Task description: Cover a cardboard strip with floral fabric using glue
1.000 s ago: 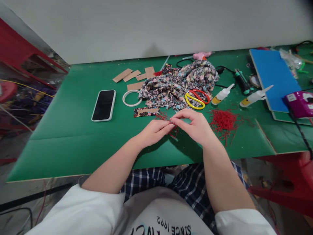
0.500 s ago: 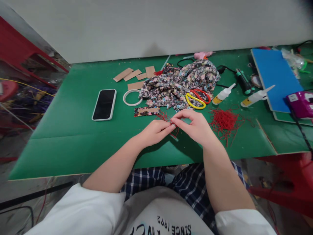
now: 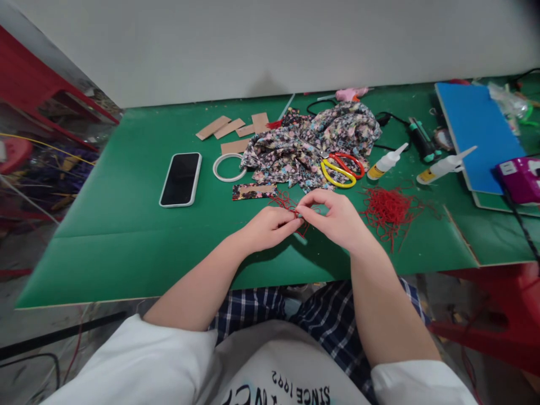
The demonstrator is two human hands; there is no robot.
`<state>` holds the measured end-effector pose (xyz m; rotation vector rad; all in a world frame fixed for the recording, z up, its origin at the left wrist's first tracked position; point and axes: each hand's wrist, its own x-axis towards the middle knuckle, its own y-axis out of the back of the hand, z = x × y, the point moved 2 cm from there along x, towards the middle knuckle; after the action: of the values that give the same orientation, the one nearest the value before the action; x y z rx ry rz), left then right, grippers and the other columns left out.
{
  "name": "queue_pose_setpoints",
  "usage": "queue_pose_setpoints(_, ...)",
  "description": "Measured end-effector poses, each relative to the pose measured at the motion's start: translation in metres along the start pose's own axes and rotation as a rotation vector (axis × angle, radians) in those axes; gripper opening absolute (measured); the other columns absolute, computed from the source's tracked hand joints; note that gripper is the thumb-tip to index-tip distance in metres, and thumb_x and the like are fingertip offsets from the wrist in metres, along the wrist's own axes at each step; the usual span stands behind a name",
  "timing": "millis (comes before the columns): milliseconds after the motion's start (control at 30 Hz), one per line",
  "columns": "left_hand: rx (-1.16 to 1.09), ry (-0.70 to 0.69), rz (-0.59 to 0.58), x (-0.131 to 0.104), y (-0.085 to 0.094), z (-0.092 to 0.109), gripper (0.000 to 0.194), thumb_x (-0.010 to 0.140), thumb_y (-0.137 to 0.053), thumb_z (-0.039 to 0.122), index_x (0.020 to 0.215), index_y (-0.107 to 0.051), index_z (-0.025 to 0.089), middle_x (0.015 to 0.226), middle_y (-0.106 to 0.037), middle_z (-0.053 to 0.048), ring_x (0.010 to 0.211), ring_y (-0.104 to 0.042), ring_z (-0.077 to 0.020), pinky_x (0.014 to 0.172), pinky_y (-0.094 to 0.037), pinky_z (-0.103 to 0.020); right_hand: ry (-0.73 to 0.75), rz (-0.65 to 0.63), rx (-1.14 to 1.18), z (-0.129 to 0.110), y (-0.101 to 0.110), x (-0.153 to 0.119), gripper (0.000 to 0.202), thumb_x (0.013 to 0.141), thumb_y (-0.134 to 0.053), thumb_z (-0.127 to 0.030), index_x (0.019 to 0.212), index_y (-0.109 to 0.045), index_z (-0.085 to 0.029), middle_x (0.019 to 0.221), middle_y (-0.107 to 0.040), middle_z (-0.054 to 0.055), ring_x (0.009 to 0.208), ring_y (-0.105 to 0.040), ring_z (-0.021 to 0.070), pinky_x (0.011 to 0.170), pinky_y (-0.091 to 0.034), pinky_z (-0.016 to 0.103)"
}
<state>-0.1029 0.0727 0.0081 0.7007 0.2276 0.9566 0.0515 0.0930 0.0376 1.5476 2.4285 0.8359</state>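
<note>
Several thin red strings [image 3: 283, 200] pass through my fingertips and trail onto the green table. My left hand [image 3: 270, 228] is closed in a pinch on them from the left. From the right, my right hand [image 3: 331, 216] pinches the same strings, its thumb and index finger meeting the left fingertips. What exactly lies between the fingertips is too small to make out. Just beyond the left hand lies a cardboard strip edged with floral cloth [image 3: 254, 192]. A heap of red string [image 3: 390, 208] rests to the right of my right hand.
Behind my hands lie crumpled floral fabric [image 3: 312, 140], red-and-yellow scissors [image 3: 340, 175] and a white tape roll [image 3: 217, 167]. A phone [image 3: 180, 180] is on the left, cardboard pieces [image 3: 213, 128] at the back. Two glue bottles [image 3: 385, 165] and a blue board [image 3: 476, 135] stand right.
My right fingertips have shifted very slightly against the left ones over the red strings. Both hands keep their pinch, and the things on the table stay in place.
</note>
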Motion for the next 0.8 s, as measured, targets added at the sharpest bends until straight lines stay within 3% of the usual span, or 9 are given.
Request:
queue_pose_setpoints(300,0.004,-0.016,-0.005,-0.0005,0.0006,0.0015,0.041,0.091,-0.036,0.035,0.054,-0.036,0.016,0.052,-0.033,0.004,0.050,-0.033,-0.0077,0.052,-0.025,-0.022,-0.002,0.002,0.003,0.0001,-0.0009,0.0006,0.007,0.075,-0.053,-0.021,0.069,-0.055,-0.019,0.070,-0.059,-0.001,0.068,-0.053,0.0115,0.064,-0.040,0.024)
queue_pose_setpoints(400,-0.030,0.036,0.025,0.0003,0.0011,0.0021,0.034,0.089,-0.040,0.037,0.063,-0.046,0.016,0.057,-0.043,0.003,0.055,-0.040,-0.0086,0.055,-0.030,-0.021,0.010,0.028,-0.002,0.0012,-0.0008,0.0011,0.007,0.076,-0.053,-0.020,0.070,-0.055,-0.019,0.070,-0.059,-0.001,0.069,-0.053,0.0119,0.065,-0.041,0.025)
queue_pose_setpoints(500,-0.276,0.059,0.121,0.0020,0.0016,0.0015,0.020,0.085,-0.050,0.036,0.092,-0.053,0.017,0.084,-0.058,-0.002,0.077,-0.054,-0.0127,0.069,-0.041,-0.023,0.096,0.100,0.002,0.0022,-0.0009,0.0022,0.006,0.075,-0.053,-0.017,0.069,-0.055,-0.019,0.077,-0.059,0.001,0.076,-0.055,0.0133,0.072,-0.043,0.028)
queue_pose_setpoints(633,-0.783,0.050,0.217,0.0034,0.0007,-0.0014,0.035,0.080,-0.061,0.032,0.109,-0.048,0.021,0.101,-0.059,-0.005,0.096,-0.056,-0.0156,0.084,-0.045,-0.027,0.175,0.179,-0.025,0.0023,-0.0028,0.0034,0.005,0.073,-0.055,-0.015,0.071,-0.055,-0.019,0.087,-0.058,0.004,0.087,-0.055,0.0151,0.082,-0.043,0.032)
queue_pose_setpoints(700,-0.918,0.078,0.228,0.0035,-0.0004,-0.0023,0.038,0.078,-0.064,0.029,0.112,-0.049,0.022,0.098,-0.061,-0.003,0.091,-0.059,-0.0138,0.081,-0.046,-0.025,0.176,0.196,-0.043,0.0018,-0.0041,0.0039,0.005,0.074,-0.055,-0.015,0.071,-0.055,-0.020,0.088,-0.058,0.004,0.088,-0.056,0.0155,0.082,-0.043,0.033)
queue_pose_setpoints(800,-0.965,0.147,0.280,0.0034,-0.0013,-0.0035,0.036,0.075,-0.068,0.028,0.107,-0.054,0.022,0.089,-0.062,-0.001,0.069,-0.059,-0.0085,0.064,-0.047,-0.020,0.190,0.227,-0.044,0.0005,-0.0047,0.0043,0.006,0.075,-0.055,-0.015,0.071,-0.055,-0.020,0.086,-0.059,0.003,0.088,-0.056,0.0149,0.081,-0.044,0.032)
